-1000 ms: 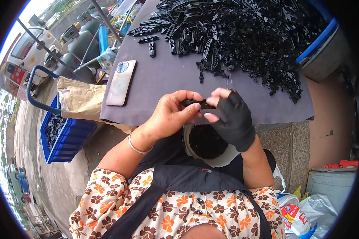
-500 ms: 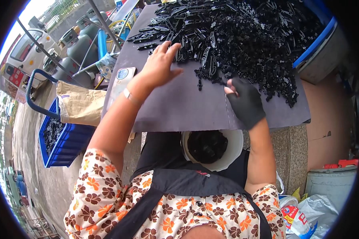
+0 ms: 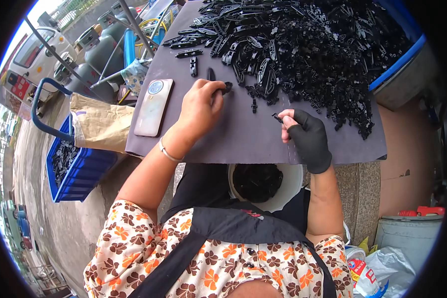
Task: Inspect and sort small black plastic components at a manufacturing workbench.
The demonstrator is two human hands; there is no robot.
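Note:
My bare left hand (image 3: 201, 105) is over the left part of the grey tabletop (image 3: 203, 144), its fingers closed around a black plastic part (image 3: 227, 88) that is mostly hidden. Another long black piece (image 3: 211, 74) shows just beyond its knuckles. My right hand (image 3: 309, 136), in a black fingerless glove, pinches a small black plastic clip (image 3: 276, 117) between thumb and fingertips. Beyond both hands spreads a big heap of black plastic parts (image 3: 303, 54), long slotted ones toward the left and small ones toward the right. One small clip (image 3: 254, 105) lies at the heap's near edge.
A phone (image 3: 154, 109) lies at the table's left side. Below the near edge, a white bucket (image 3: 295, 186) holds black parts. To the left stands a blue crate (image 3: 82, 174) with black parts and brown paper (image 3: 102, 124). A blue-rimmed bin (image 3: 400, 69) adjoins the table's right side.
My left hand has drawn back from the heap's edge and closed on a black part, uncovering the phone. My right hand has moved slightly nearer, with a small clip now visible in its fingers.

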